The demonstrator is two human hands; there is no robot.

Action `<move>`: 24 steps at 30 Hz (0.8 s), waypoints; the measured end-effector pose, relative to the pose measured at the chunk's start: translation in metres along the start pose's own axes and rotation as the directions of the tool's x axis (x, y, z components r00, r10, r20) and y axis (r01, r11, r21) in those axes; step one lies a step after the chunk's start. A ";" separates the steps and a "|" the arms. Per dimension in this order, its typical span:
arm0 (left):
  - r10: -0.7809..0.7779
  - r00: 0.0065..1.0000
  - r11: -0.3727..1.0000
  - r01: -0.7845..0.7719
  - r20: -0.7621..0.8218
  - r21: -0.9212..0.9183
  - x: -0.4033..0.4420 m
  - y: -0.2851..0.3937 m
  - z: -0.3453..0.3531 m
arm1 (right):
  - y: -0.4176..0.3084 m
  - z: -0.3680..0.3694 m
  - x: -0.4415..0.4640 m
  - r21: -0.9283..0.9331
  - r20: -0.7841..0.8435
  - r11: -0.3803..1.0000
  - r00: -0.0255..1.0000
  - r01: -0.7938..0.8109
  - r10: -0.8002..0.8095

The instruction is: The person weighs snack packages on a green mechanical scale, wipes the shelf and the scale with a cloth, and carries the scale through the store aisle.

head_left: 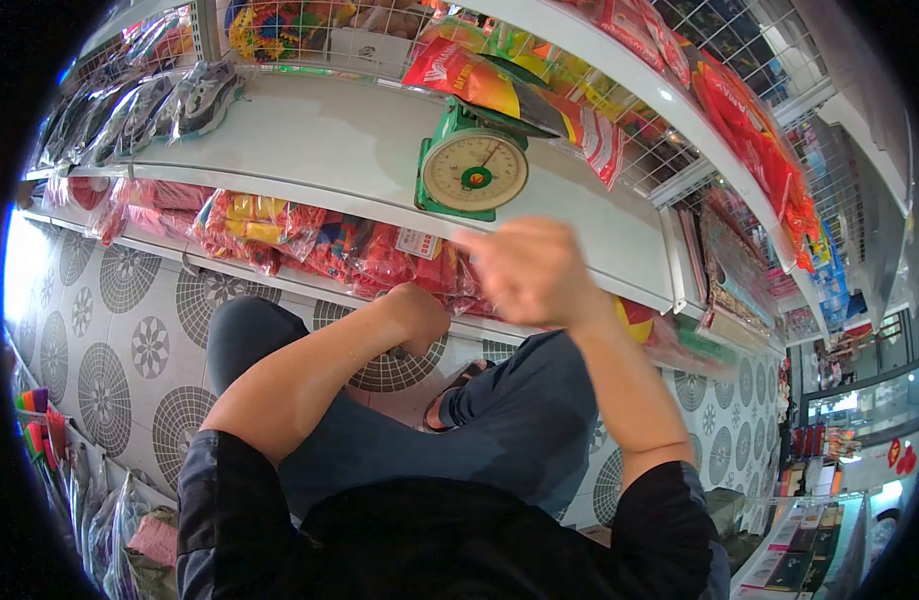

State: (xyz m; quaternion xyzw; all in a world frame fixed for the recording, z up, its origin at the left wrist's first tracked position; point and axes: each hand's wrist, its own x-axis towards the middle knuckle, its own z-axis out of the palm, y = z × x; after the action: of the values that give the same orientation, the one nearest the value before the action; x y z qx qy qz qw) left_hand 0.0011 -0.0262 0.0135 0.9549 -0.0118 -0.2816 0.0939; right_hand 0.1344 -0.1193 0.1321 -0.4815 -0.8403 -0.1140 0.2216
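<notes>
A green dial scale (474,172) stands on the white shelf (310,125). A glossy red, yellow and black packet (525,92) lies across its pan and overhangs both sides. My right hand (535,270) is raised just below the dial, blurred by motion; one digit points left, and the other fingers cannot be made out. Lower down, my left hand (420,316) hangs over my lap, close to the red wrapped goods (405,255) on the bottom shelf. Its back is towards me and its fingers bend out of sight.
Bagged shoes (185,105) line the shelf's left end. Wire baskets with colourful packets stand behind the scale. An upper shelf edge (670,100) curves overhead on the right, carrying red packets (750,140). Patterned tiles (105,350) cover the floor; more goods hang at lower left.
</notes>
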 end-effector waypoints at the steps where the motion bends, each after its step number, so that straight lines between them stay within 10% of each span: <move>1: 0.001 1.000 1.000 -0.001 0.014 0.002 0.005 -0.002 0.007 | -0.008 0.019 -0.003 0.069 0.068 0.998 0.998 -0.004 -0.001; 8: -0.066 0.998 0.997 0.065 -0.002 -0.048 0.007 -0.004 0.010 | 0.003 0.122 -0.058 0.098 0.309 0.929 0.898 -0.357 0.312; 10: -0.073 0.996 0.997 0.075 0.056 -0.030 0.009 -0.007 0.010 | 0.001 0.123 -0.062 -0.099 0.864 0.910 0.419 -0.403 0.279; 20: -0.076 0.997 0.995 0.076 0.012 -0.066 0.025 -0.005 0.005 | -0.006 0.135 -0.080 0.088 0.829 0.878 0.522 -0.471 0.198; 24: -0.109 0.993 0.992 0.112 0.056 -0.058 0.027 -0.002 0.002 | -0.007 0.129 -0.071 0.011 0.908 0.887 0.375 -0.462 0.184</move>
State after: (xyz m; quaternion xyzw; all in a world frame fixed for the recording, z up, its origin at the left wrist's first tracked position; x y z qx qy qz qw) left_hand 0.0222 -0.0272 -0.0031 0.9430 0.0472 -0.3115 0.1070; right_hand 0.1256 -0.1241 -0.0150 -0.5901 -0.7237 0.3139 -0.1716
